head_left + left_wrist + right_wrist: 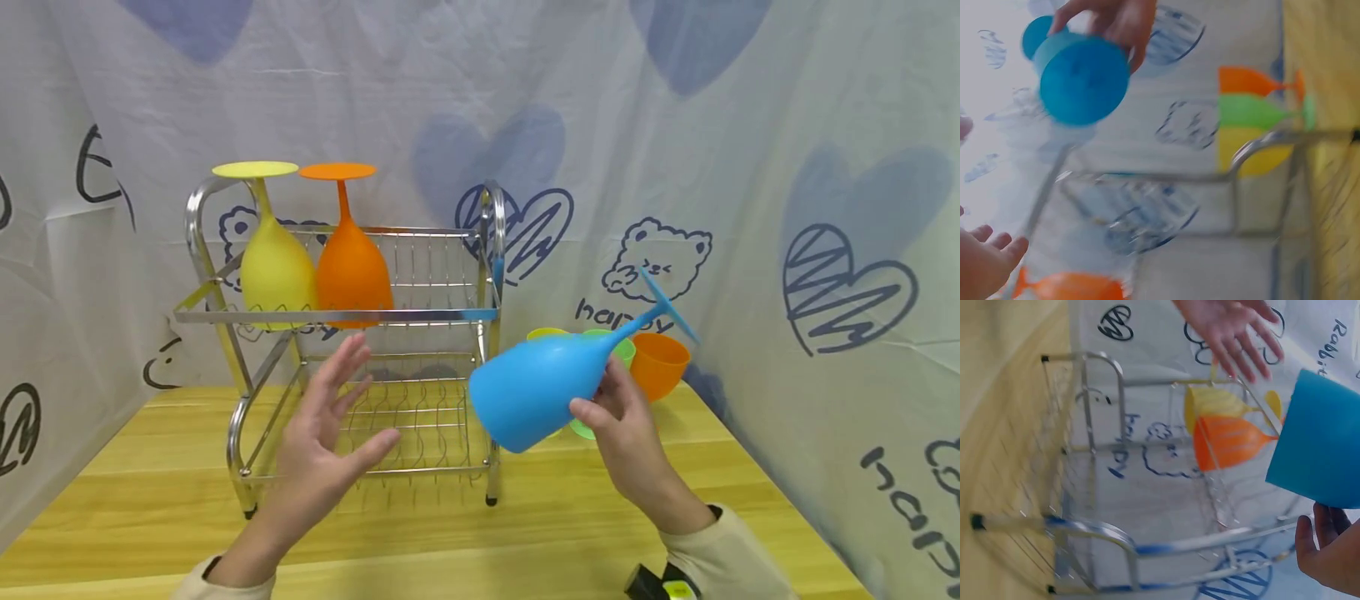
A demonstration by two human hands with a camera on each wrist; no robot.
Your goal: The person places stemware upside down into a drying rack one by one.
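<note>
Looks abt halfway: 2 goblets already sit upside down on the rack's (341,317) top tier, far left — yellow goblet (276,271) and orange goblet (352,275), touching side by side. The blue goblet (543,387) is in the air just right of the rack, tilted, mouth pointing near-left, gripped round the bowl and stem by the right hand (626,425). Left hand (322,433) holds nothing, fingers spread wide, in front of the lower tier.

Left to do, by my guess: blue one, plus the cups behind it on the table (450,533).

Count: 3 goblets; cups behind — orange cup (660,362), green cup (618,350), prob a yellow one, partly hidden; 1 rack w/ 2 tiers.
</note>
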